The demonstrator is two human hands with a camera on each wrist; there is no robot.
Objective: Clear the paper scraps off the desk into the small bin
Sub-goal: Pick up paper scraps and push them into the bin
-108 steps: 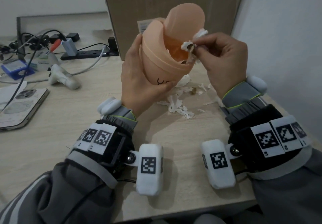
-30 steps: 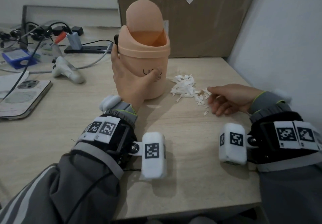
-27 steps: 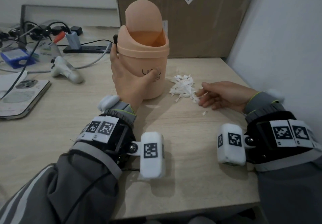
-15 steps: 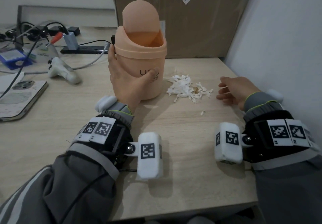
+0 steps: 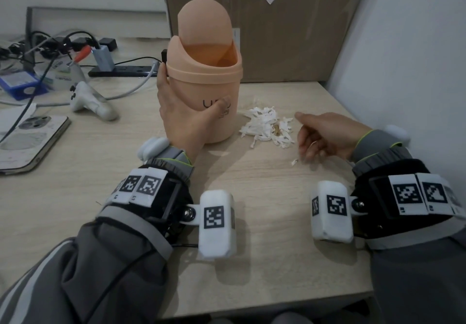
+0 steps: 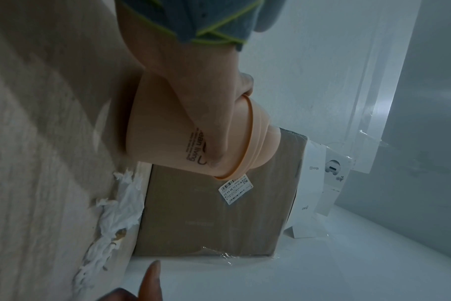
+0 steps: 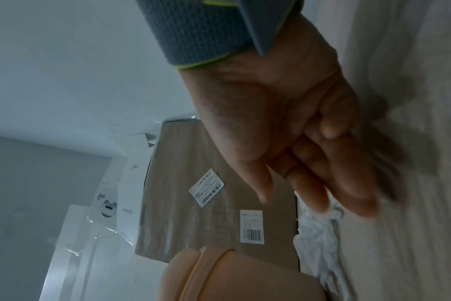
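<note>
The peach small bin [image 5: 204, 76] stands upright on the desk with its swing lid tipped back and its mouth open. My left hand [image 5: 185, 122] grips the bin's body from the left, thumb across the front print; the left wrist view shows the same hold on the bin [image 6: 165, 140]. A pile of white paper scraps [image 5: 264, 127] lies just right of the bin, seen also as scraps [image 6: 116, 211] and scraps [image 7: 319, 244]. My right hand [image 5: 311, 137] rests beside the pile with relaxed fingers [image 7: 348, 193] and holds nothing. One small scrap [image 5: 294, 162] lies by its fingertips.
A large cardboard box [image 5: 290, 26] stands right behind the bin and pile. A white wall [image 5: 416, 71] borders the desk on the right. A white controller [image 5: 88, 102], a phone [image 5: 27, 142], a power strip [image 5: 123, 71] and cables lie to the left.
The bin, earlier lifted and tilted, now stands on the desk. My right hand swept at the scraps, drew back right, and has now moved left again to the pile's edge.
</note>
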